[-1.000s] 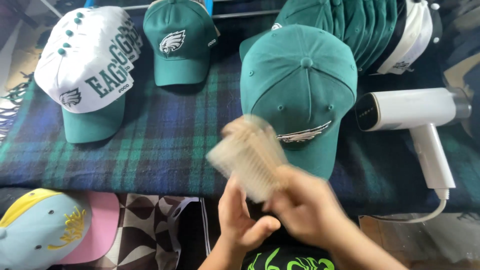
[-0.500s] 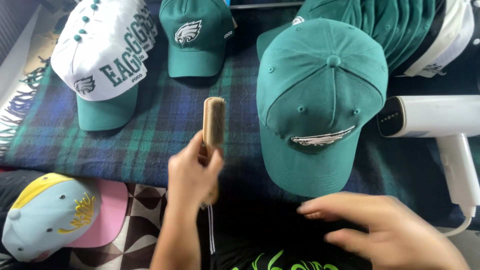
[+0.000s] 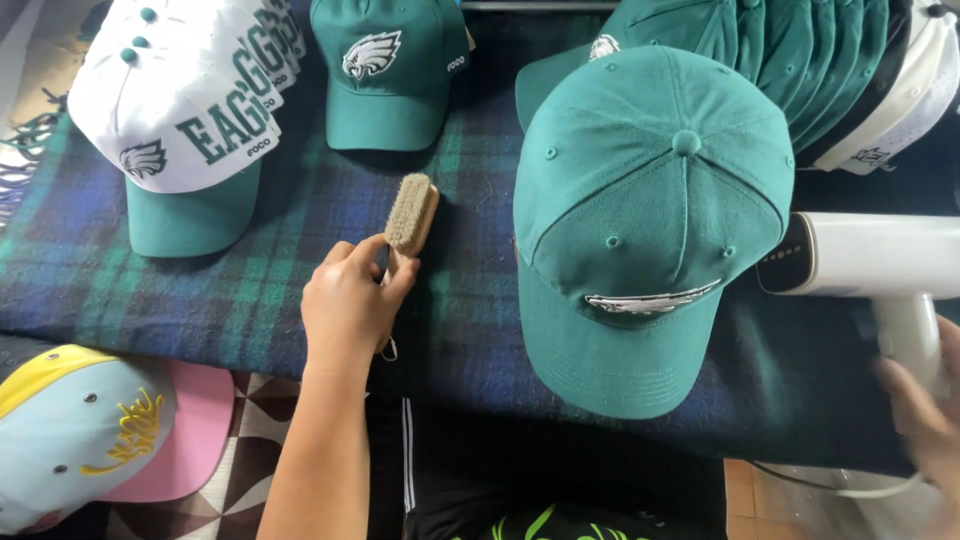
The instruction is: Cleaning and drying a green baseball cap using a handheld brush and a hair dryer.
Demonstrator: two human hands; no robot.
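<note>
On plaid, left hand (image 3: 350,305) grips brush (image 3: 411,213), seemingly.

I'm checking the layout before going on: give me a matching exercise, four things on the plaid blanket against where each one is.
Things:
1. bristle brush
2. white garment steamer
3. big green cap
4. white-crowned caps

Places:
A. stacked at the far left
B. at the right edge, under the right hand
C. in the middle, brim toward the camera
D. in the left hand, left of the big cap

Pairs: 1-D, 2-B, 3-C, 4-A
</note>
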